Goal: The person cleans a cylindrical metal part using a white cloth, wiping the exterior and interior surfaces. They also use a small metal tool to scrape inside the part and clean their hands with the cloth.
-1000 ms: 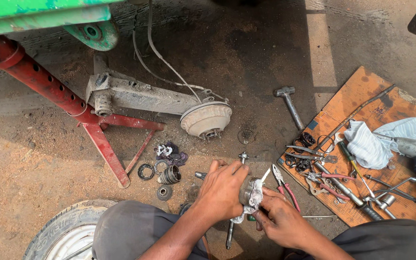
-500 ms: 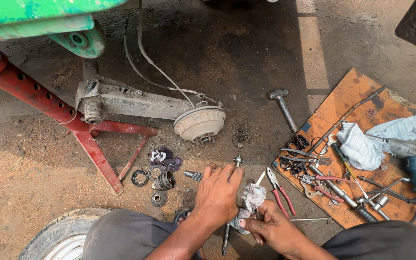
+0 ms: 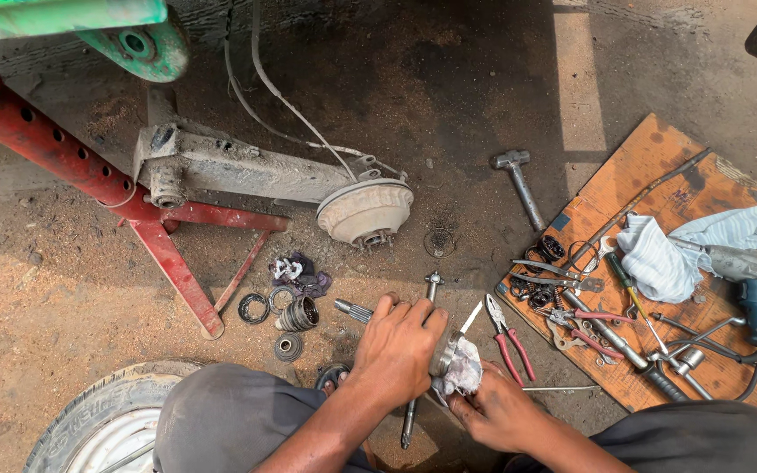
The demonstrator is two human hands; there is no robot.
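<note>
Head view: left hand [image 3: 399, 346] curled over a round metal part [image 3: 442, 352], fingers wrapped on its rim, near centre of the dirt floor. Right hand [image 3: 494, 410] pinches a white rag [image 3: 464, 368] against that part. Red-handled pliers [image 3: 508, 339] lie just right; hammer [image 3: 519, 181] farther off; wooden board [image 3: 659, 158] at right.

Round metal joint part [image 3: 445, 352] wrapped in a dirty whitish rag [image 3: 464, 370], upright on its edge above dusty ground.
</note>
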